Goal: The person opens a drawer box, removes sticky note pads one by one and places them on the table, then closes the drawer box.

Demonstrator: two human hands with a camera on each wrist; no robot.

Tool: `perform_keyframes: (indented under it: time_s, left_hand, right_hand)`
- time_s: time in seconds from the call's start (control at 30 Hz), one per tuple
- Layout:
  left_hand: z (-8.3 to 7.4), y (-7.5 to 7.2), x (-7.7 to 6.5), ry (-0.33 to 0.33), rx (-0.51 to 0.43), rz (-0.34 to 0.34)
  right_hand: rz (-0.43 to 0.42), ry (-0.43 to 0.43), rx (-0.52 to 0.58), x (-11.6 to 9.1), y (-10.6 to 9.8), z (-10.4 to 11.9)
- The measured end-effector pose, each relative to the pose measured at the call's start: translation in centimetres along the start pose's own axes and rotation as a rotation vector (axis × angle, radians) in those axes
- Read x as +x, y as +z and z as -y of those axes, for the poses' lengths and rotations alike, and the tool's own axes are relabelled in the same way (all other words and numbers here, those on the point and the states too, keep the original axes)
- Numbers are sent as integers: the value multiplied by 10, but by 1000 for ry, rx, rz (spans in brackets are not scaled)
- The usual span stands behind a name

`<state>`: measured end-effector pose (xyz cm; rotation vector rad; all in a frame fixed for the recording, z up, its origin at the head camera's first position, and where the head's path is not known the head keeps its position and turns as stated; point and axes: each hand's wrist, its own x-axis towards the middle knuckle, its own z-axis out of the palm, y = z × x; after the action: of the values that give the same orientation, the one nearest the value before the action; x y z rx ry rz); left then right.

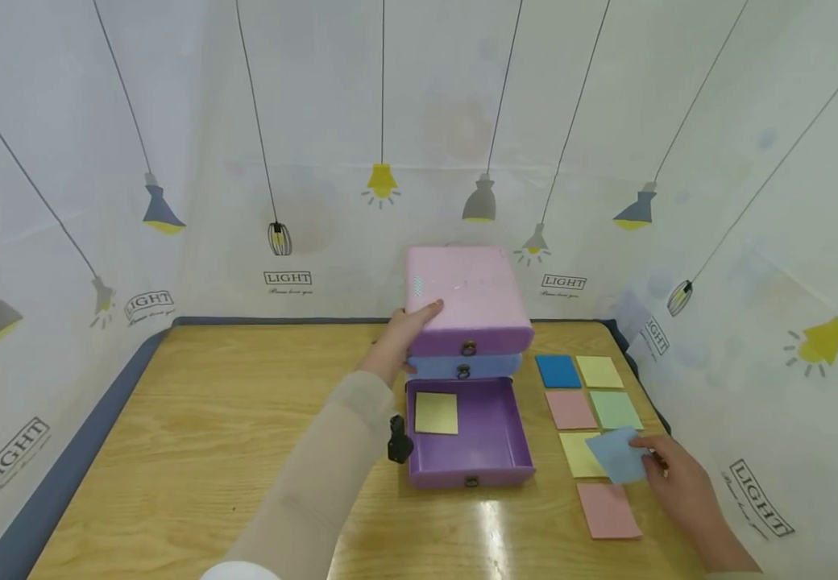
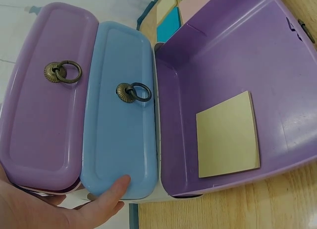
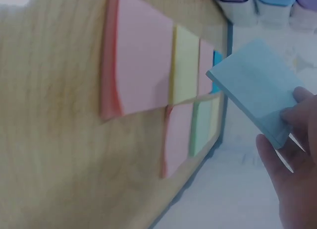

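My right hand [image 1: 680,483] pinches a light-blue sticky note pad [image 1: 618,455] between thumb and fingers, tilted above other pads at the table's right. My left hand [image 1: 399,334] rests against the left side of a small drawer cabinet [image 1: 466,286], one finger lying on its pink top. In the left wrist view, a fingertip touches the blue drawer front [image 2: 119,110], which is closed like the purple drawer [image 2: 52,100] above it. The bottom purple drawer [image 1: 473,451] is pulled out. A yellow sticky note pad [image 1: 437,412] lies inside it, towards the left.
Two columns of pads lie right of the cabinet: blue [image 1: 557,371], yellow [image 1: 599,371], pink [image 1: 570,409], green [image 1: 616,410], another yellow [image 1: 577,455] and a nearer pink [image 1: 609,511]. Another pink pad [image 3: 178,135] shows in the right wrist view. Lamp-patterned cloth [image 1: 332,161] surrounds the wooden table [image 1: 245,419].
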<state>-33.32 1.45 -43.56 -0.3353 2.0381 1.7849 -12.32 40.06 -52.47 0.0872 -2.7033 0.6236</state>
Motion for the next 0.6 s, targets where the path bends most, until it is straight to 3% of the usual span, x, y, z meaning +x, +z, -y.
perform_keyframes:
  time_s: [0.37, 0.6]
  left_hand:
    - [2, 2, 3, 6, -6, 11]
    - [1, -1, 4, 1, -10, 17]
  right_hand:
    - [295, 432, 41, -21, -4, -42]
    - [362, 541, 89, -28, -2, -59]
